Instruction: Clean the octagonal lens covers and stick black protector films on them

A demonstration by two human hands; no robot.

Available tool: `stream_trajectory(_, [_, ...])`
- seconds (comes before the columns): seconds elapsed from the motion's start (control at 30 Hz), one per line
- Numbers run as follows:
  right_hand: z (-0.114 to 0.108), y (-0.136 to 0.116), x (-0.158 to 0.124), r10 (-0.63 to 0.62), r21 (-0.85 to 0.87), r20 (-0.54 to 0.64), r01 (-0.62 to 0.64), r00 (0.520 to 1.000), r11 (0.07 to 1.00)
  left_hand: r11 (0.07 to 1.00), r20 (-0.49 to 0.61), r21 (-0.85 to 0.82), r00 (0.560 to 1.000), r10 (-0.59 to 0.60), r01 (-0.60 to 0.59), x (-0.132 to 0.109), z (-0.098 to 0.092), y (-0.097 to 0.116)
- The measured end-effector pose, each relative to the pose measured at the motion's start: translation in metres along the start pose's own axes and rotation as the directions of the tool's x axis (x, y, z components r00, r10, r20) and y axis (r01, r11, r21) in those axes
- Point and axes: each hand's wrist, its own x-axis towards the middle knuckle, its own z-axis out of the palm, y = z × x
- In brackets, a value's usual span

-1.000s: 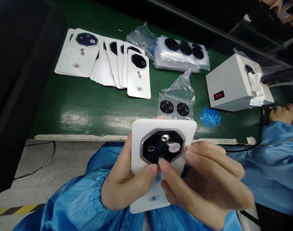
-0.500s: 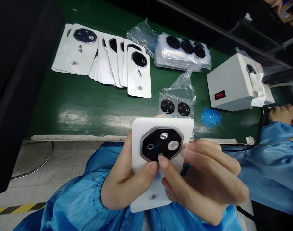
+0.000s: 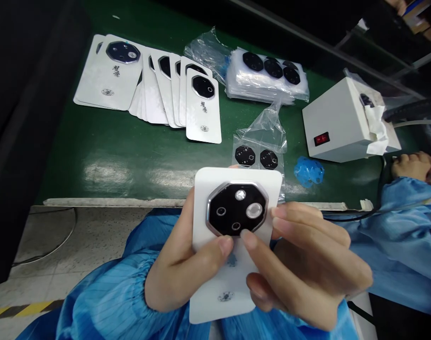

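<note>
A white phone back cover [image 3: 215,283] with an octagonal black camera lens panel [image 3: 232,212] in a silver rim is held upright above my lap. My left hand [image 3: 187,269] grips it from the left, thumb on the front just below the panel, its other fingers hidden behind. My right hand [image 3: 307,269] is closed on the cover's right side. One of its fingertips presses at the panel's lower edge, and two more touch the cover's right edge. Behind the cover, black lens stickers [image 3: 245,156] in clear film lie on the green bench.
Several white back covers [image 3: 204,113] lie fanned at the back left. A stack of bagged lens panels [image 3: 261,87] sits behind crumpled clear plastic [image 3: 265,125]. To the right are blue film scraps [image 3: 309,171], a white box [image 3: 337,120] with a red switch, and another person's hand [image 3: 411,165].
My right fingertip has slid from the lower lens ring to the panel's bottom edge, uncovering the ring. The right hand's lowest finger has moved slightly away from the cover.
</note>
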Motion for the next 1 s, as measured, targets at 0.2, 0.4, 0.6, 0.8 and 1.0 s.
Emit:
stream_trajectory(0.2, [-0.002,-0.003,-0.006,0.038,0.04,-0.034,-0.037,0.999,0.999,0.988,0.043,-0.102,0.993,-0.108,0.112,0.0,0.001,0.007])
stream_trajectory(0.4, [0.009,0.009,-0.004,-0.048,0.088,-0.169,0.064,0.984,0.994,0.985,0.04,-0.097,0.99,-0.138,0.141,0.0,-0.001,0.006])
stream_trajectory(0.6, [0.01,0.006,-0.004,0.009,0.055,-0.135,-0.002,0.991,0.999,0.989,0.055,-0.064,0.99,-0.132,0.135,0.001,-0.002,0.005])
stream_trajectory(0.8, [0.011,0.017,0.0,-0.178,0.046,-0.226,0.194,0.958,0.98,0.992,0.072,-0.082,0.993,-0.088,0.094,-0.001,-0.001,0.004])
stream_trajectory(1.0, [0.007,0.021,0.002,-0.164,0.13,-0.099,0.176,0.981,0.976,0.996,-0.048,-0.055,0.996,-0.078,0.075,0.002,-0.001,0.001])
